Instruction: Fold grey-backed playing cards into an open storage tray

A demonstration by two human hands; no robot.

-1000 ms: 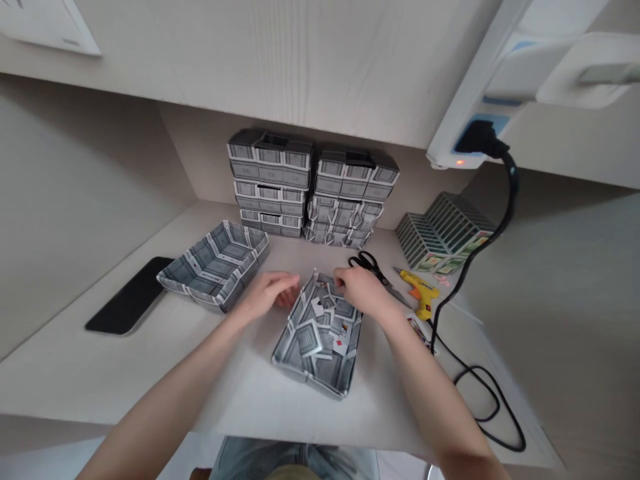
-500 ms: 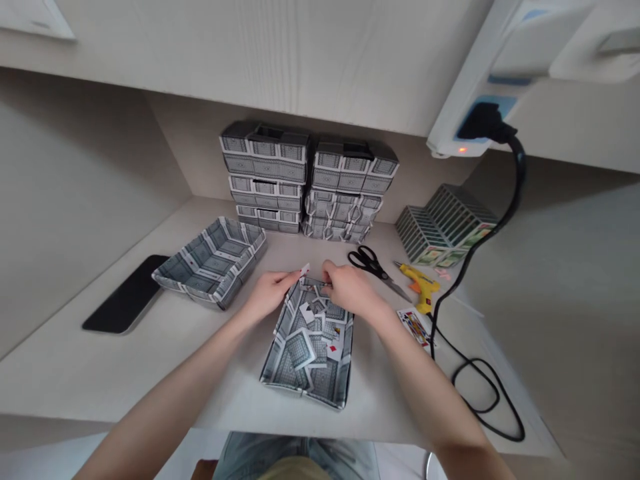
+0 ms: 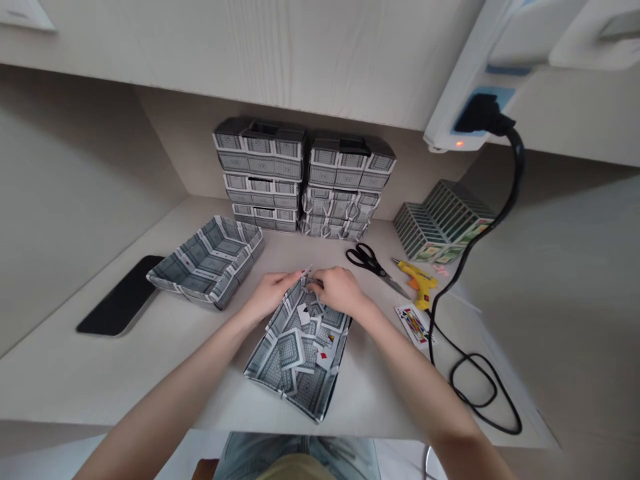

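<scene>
Head view: your left hand (image 3: 273,293) and right hand (image 3: 340,291) meet at the far end of the card tray (image 3: 280,390), with the fingers pinched closed on its far wall. The tray lies mid-desk, its long axis running away from you and both hands equally near. On the pale desk (image 3: 150,360), a second tray (image 3: 207,260) sits to the left and scissors (image 3: 370,260) to the right, both apart from the hands.

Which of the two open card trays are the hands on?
The near tray, holding card scraps: left hand and right hand pinch its far rim. The empty tray sits apart, left.
</scene>
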